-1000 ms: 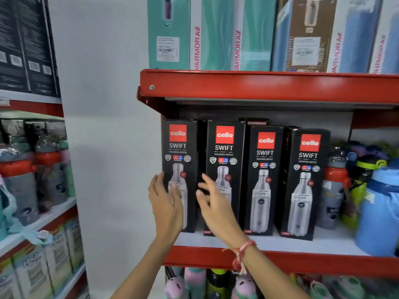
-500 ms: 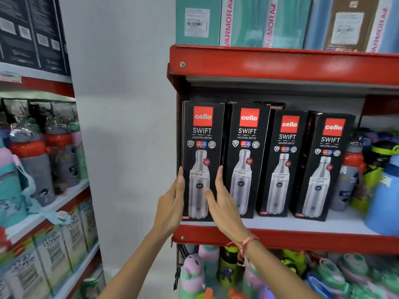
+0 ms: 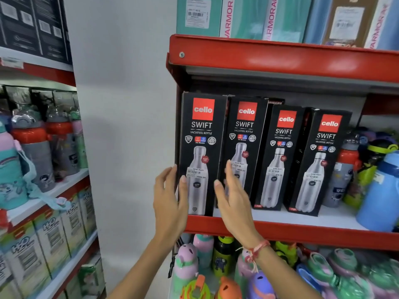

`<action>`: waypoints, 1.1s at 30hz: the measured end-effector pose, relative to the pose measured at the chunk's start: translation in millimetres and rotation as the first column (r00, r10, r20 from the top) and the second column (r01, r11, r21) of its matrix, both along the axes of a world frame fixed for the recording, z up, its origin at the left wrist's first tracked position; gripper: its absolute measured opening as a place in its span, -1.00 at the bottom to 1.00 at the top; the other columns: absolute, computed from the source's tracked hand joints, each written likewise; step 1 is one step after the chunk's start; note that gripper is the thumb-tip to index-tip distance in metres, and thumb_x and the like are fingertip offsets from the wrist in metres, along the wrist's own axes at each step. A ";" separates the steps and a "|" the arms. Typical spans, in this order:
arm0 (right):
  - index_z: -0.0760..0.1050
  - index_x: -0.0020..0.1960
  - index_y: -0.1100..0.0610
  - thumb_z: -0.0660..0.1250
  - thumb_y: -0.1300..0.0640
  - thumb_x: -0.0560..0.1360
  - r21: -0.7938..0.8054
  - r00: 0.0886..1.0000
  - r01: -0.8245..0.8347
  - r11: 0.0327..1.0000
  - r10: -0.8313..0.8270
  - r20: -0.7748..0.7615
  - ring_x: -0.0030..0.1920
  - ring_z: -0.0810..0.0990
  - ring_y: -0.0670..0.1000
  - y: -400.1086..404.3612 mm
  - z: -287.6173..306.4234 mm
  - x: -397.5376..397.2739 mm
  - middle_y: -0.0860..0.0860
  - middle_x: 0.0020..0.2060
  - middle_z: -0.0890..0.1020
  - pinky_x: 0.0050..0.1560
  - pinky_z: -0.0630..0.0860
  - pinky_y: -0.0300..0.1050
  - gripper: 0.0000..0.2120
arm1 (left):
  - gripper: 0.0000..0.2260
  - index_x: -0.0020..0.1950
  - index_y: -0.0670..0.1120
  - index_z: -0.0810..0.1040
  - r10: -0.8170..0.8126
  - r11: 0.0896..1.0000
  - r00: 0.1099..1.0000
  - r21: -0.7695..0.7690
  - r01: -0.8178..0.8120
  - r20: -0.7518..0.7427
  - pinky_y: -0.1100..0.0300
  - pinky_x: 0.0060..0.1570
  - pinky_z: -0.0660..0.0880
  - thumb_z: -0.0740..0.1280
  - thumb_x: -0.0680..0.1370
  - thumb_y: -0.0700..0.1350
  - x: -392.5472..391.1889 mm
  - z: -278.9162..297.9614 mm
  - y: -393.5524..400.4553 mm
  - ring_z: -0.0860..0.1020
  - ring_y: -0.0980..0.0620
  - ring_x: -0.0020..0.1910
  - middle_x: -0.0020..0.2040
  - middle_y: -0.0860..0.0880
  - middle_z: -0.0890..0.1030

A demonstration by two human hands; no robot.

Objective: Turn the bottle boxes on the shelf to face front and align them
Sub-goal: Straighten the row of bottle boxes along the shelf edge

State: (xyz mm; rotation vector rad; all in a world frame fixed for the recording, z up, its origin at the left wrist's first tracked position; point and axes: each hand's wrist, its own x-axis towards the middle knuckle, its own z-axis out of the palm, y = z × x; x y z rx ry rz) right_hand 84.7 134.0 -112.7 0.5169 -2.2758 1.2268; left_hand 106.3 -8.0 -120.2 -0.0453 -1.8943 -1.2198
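Observation:
Four black "cello SWIFT" bottle boxes stand upright on the red shelf, all with their printed fronts outward. The leftmost box and the second box sit at the shelf's front edge. The third box and the fourth box stand further back and slightly turned. My left hand grips the leftmost box's lower left edge, thumb on its front. My right hand is spread over the gap between the first two boxes, its fingers blurred and holding nothing.
Loose bottles and a blue jug crowd the shelf right of the boxes. Teal cartons fill the shelf above, and colourful kids' bottles the one below. Another rack of bottles stands left, beyond a white wall.
Both hands moved from the fronts of the first two boxes to flank the leftmost box. That box now stands further forward, at the shelf edge. My view shifted left and closer.

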 end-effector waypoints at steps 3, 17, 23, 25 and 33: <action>0.09 0.52 -0.06 0.08 -0.06 0.61 -0.119 0.982 0.161 0.980 -0.171 -0.075 0.36 0.25 -0.23 27.9 -2.6 -10.9 -0.16 0.37 0.29 0.33 0.22 -0.22 -0.50 | -0.73 0.26 -0.05 0.47 -0.085 0.996 0.984 -0.054 0.077 -0.160 0.23 0.21 0.42 0.13 0.60 -0.09 -4.5 2.0 29.5 0.48 0.12 0.19 0.19 0.03 0.48; -0.14 0.53 -0.13 0.03 -0.16 0.59 -0.074 0.968 0.019 0.997 0.000 0.252 0.46 0.19 -0.08 76.4 -20.4 -35.9 -0.10 0.50 0.19 0.24 0.13 -0.29 -0.41 | -0.34 0.55 0.02 -0.04 -0.420 0.907 0.837 0.194 0.374 0.351 0.14 0.50 -0.06 -0.14 0.52 0.32 -41.2 -4.8 108.0 0.00 0.11 0.54 0.58 0.03 0.04; -0.11 0.52 -0.17 0.04 -0.16 0.59 -0.067 0.966 -0.024 0.997 0.040 0.254 0.40 0.22 -0.17 87.6 -19.5 -11.8 -0.13 0.45 0.26 0.24 0.16 -0.29 -0.43 | -0.37 0.53 0.08 0.02 -0.415 0.910 0.837 0.172 0.377 0.356 0.26 0.40 -0.03 -0.14 0.51 0.32 -3.8 -7.2 102.6 0.07 0.18 0.50 0.55 0.12 0.10; -0.10 0.52 -0.19 0.05 -0.17 0.58 -0.064 0.968 -0.053 0.997 0.067 0.240 0.39 0.22 -0.20 91.6 -22.2 0.1 -0.20 0.39 0.27 0.28 0.17 -0.27 -0.43 | -0.37 0.53 0.09 0.04 -0.404 0.915 0.844 0.158 0.372 0.352 0.28 0.38 -0.02 -0.14 0.51 0.31 8.6 -7.9 99.4 0.08 0.23 0.48 0.55 0.12 0.12; -0.09 0.51 -0.25 0.06 -0.22 0.56 -0.071 0.969 -0.072 0.995 0.087 0.232 0.41 0.32 -0.08 93.0 -26.2 17.7 -0.27 0.34 0.24 0.41 0.27 -0.01 -0.42 | -0.39 0.53 0.10 0.10 -0.341 0.937 0.865 0.066 0.342 0.367 0.28 0.35 0.03 -0.14 0.52 0.31 23.4 -9.4 94.9 0.13 0.27 0.42 0.53 0.13 0.19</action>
